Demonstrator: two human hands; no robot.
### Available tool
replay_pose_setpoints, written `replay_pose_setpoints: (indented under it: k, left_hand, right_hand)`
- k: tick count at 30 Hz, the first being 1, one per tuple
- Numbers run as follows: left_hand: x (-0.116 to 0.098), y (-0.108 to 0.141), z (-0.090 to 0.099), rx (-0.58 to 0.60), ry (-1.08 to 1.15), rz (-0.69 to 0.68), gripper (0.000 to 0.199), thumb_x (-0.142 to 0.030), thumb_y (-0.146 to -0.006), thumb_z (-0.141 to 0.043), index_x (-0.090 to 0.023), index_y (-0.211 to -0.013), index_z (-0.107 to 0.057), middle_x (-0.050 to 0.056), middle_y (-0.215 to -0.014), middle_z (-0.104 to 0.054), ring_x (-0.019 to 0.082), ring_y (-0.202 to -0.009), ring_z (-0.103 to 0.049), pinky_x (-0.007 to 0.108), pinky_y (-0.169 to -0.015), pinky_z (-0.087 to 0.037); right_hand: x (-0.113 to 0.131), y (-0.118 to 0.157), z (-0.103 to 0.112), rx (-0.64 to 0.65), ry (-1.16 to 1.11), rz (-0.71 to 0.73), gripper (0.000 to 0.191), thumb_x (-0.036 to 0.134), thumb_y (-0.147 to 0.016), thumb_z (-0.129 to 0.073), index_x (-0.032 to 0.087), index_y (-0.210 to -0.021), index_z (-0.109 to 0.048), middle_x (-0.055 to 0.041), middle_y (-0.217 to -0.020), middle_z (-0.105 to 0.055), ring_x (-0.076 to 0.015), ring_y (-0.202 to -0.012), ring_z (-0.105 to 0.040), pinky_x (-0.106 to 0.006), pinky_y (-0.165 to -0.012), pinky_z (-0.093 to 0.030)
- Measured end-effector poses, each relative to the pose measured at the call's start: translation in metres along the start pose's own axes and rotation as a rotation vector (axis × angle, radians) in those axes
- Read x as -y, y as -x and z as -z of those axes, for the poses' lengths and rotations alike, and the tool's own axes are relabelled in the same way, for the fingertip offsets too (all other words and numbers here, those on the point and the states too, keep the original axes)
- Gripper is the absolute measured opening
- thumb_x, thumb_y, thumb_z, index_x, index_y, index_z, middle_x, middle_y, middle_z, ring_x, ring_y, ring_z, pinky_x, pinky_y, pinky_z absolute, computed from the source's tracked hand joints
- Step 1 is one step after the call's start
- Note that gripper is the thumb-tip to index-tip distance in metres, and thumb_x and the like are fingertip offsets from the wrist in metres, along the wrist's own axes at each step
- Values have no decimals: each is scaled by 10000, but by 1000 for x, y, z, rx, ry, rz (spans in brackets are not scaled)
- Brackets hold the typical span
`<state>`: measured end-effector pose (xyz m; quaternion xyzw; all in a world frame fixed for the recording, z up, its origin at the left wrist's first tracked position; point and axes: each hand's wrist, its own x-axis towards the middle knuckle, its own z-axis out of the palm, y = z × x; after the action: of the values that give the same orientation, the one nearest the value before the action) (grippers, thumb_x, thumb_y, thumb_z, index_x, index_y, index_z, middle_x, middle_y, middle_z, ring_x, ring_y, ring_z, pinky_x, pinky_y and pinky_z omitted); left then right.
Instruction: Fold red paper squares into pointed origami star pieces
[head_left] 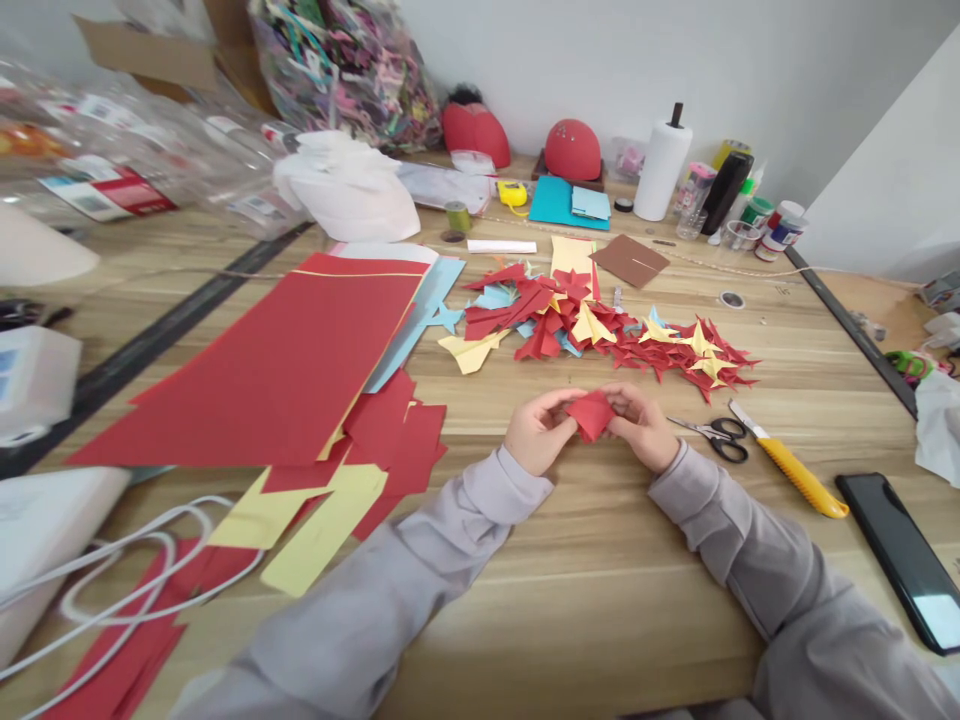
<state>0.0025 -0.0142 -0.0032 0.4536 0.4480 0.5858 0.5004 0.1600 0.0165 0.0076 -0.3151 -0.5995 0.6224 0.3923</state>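
Observation:
Between my two hands is a small folded piece of red paper (592, 415), held just above the wooden table. The fingers of my left hand (541, 428) pinch its left corner, while my right hand (641, 424) grips the right corner. Beyond them lies a heap of folded red, yellow and blue paper shapes (551, 320), with several star-like ones (701, 345) at its right end. Small scissors (720, 436) and a yellow utility knife (802, 475) rest to the right of my right hand.
Large red sheets (277, 370) lie at left, with cut red and yellow strips (326, 530) in front of them. A white cable (161, 560) coils at lower left. A black phone (904, 560) lies at right. Bottles and jars (780, 232) stand at the back right.

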Motion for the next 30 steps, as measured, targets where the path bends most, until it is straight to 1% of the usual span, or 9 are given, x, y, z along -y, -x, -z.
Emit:
replay_pose_setpoints:
  k: [3,8,13,16,22,27,30]
  left_hand:
    - [1,0,0,-4,-30,-23,216,-169,-628,-634,-135,-840,-646,65,-847,-690,165,-779,-638,286,-714,-529]
    - [-1,1,0,-35,-80,-43,163,-212,-635,-651,-144,-782,-629,34,-742,-663,141,-680,-614,260,-634,-519]
    - [-1,2,0,-36,-163,-114,110,-187,-652,-627,-152,-755,-638,39,-762,-666,147,-709,-610,258,-665,-497]
    - [1,2,0,-25,-212,-146,107,-187,-663,-614,-156,-762,-643,47,-783,-673,155,-734,-614,268,-695,-492]
    - [0,3,1,-19,-222,-138,103,-203,-662,-612,-159,-754,-630,54,-804,-678,166,-759,-627,277,-710,-501]
    - [-1,3,0,-42,-274,-134,92,-205,-654,-625,-162,-734,-636,40,-748,-671,149,-686,-612,259,-653,-493]
    - [2,3,0,-37,-264,-160,74,-192,-647,-634,-164,-715,-636,43,-754,-672,156,-703,-614,269,-666,-494]
  right_hand:
    - [0,1,-2,-27,67,17,207,197,-706,-602,178,-906,-551,10,-698,-607,-83,-534,-540,-215,-500,-458]
    - [-2,2,-3,-56,97,33,176,269,-754,-567,174,-899,-536,10,-675,-603,-75,-482,-526,-211,-463,-441]
    - [-7,2,-3,-76,171,67,170,228,-730,-589,175,-883,-536,26,-629,-583,-87,-498,-543,-218,-484,-444]
    - [-8,2,-3,-87,180,53,139,224,-723,-596,177,-843,-543,30,-614,-577,-85,-485,-535,-217,-473,-443]
    - [-7,2,-3,-99,133,18,126,243,-729,-592,163,-823,-567,15,-660,-595,-70,-482,-531,-207,-462,-456]
    - [-7,3,-4,-102,144,6,135,253,-732,-598,159,-826,-571,14,-642,-589,-79,-501,-545,-207,-470,-463]
    - [-7,3,-4,-100,157,9,125,236,-724,-597,159,-818,-571,11,-652,-590,-80,-509,-545,-205,-468,-456]
